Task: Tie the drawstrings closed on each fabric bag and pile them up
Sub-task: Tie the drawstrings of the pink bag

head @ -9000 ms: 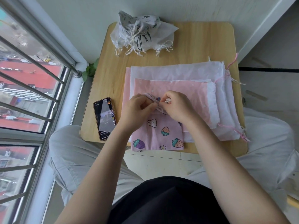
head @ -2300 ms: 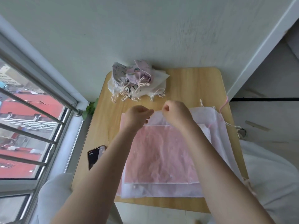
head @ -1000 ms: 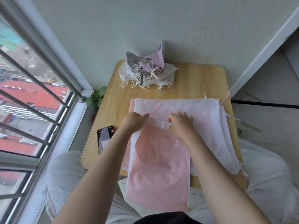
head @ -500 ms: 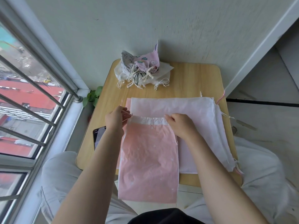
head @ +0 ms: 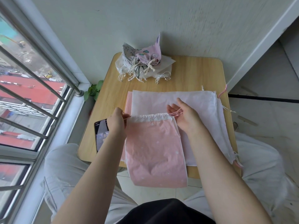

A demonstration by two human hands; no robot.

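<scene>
A pink drawstring bag (head: 155, 151) lies in front of me, its lower part hanging over the near edge of the wooden table (head: 194, 73). Its white top hem (head: 150, 118) is gathered into ruffles. My left hand (head: 115, 125) pinches the cord at the hem's left end. At the hem's right end my right hand (head: 186, 117) has the pink drawstring (head: 175, 113) looped across its fingers. Under this bag lies a larger white bag (head: 194, 102) on another pink one. A pile of tied bags (head: 142, 63) sits at the table's far edge.
A phone (head: 101, 135) lies on the table's left side, partly behind my left wrist. A window with metal bars (head: 40, 81) runs along the left, and a small green plant (head: 93, 92) sits beside the table. The wall stands right behind the table.
The patterned bag went onto the far pile. I drew the pink bag towards me; since half a second ago its hem has gathered narrower and my right hand has taken the right cord.
</scene>
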